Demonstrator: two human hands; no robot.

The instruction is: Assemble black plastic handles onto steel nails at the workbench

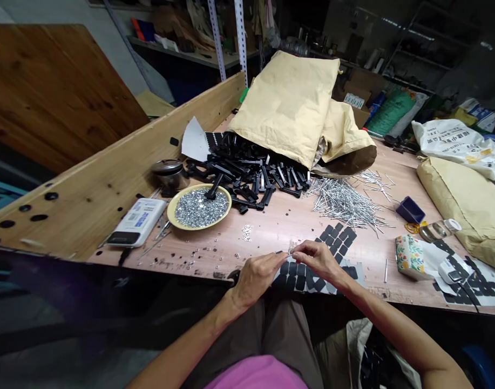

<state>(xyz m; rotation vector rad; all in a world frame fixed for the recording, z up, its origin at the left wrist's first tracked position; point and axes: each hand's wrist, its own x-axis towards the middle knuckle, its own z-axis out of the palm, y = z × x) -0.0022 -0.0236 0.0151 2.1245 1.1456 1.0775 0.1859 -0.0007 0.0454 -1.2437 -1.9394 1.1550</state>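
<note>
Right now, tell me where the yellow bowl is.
In the head view, the yellow bowl sits left of centre on the table, between the white device and the pile of black parts, beyond the left hand.

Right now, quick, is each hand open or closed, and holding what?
Left hand: closed, pinching a small thin piece, too small to identify.
Right hand: closed, pinching at that same small thin piece.

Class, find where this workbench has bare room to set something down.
Largely bare: between the metal pins and floral box; also between the pale washers and central black pads. Crowded: around the yellow bowl and black parts.
</note>
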